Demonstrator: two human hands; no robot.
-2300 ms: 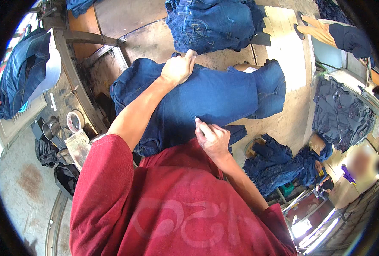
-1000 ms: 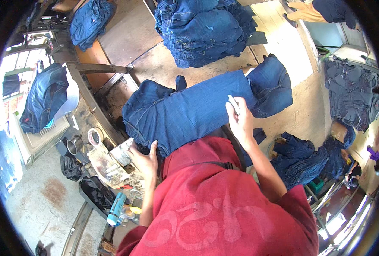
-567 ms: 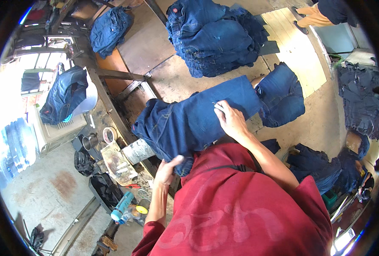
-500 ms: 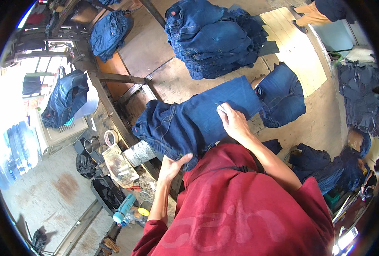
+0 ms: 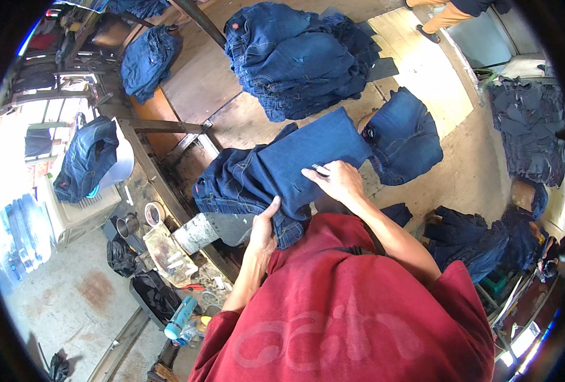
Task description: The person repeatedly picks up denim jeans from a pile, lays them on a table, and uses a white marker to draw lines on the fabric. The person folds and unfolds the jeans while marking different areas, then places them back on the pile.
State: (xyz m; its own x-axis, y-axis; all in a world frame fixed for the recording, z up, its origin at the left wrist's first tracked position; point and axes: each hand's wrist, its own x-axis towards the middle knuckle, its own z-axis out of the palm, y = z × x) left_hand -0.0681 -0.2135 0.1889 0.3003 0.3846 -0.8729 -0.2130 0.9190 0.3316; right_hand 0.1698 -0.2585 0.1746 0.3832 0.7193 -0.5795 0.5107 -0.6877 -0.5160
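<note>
The dark-blue denim jeans (image 5: 314,149) lie over the narrow pale-grey rounded support (image 5: 207,230), their waist end bunched. More of the support's left end is bare than a second ago, so the garment seems to be getting shifted along it. The left hand (image 5: 265,230) pinches the cloth, thumb on top. The right hand (image 5: 338,181), curled narrow around a small white stick (image 5: 321,170), is over the leg, well along from that end. Cloth hides the support's far end and the left fingers; whether the stick touches denim is unclear.

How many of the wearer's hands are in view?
2: left hand at the near edge of the jeans; right hand over them, holding a small white piece.
</note>
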